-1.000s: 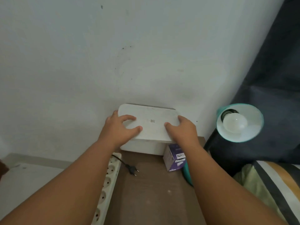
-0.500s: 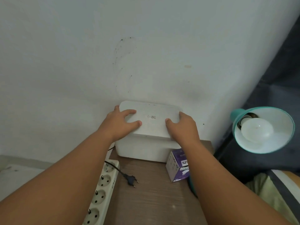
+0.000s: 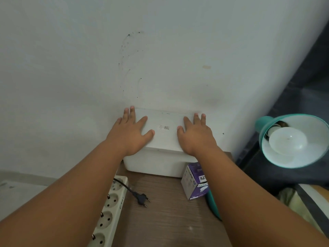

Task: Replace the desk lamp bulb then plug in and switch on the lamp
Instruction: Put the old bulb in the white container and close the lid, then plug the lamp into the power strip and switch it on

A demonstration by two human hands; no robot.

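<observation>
On smooth rectangular white box (image 3: 161,139) (matte plastic), both hands flat

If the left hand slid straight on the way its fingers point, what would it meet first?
Most likely the wall. The left hand lies flat on the white box, fingers pointing toward the box's far edge, which seems to sit against the wall. Whether any gap separates them cannot be told from this view.
</observation>
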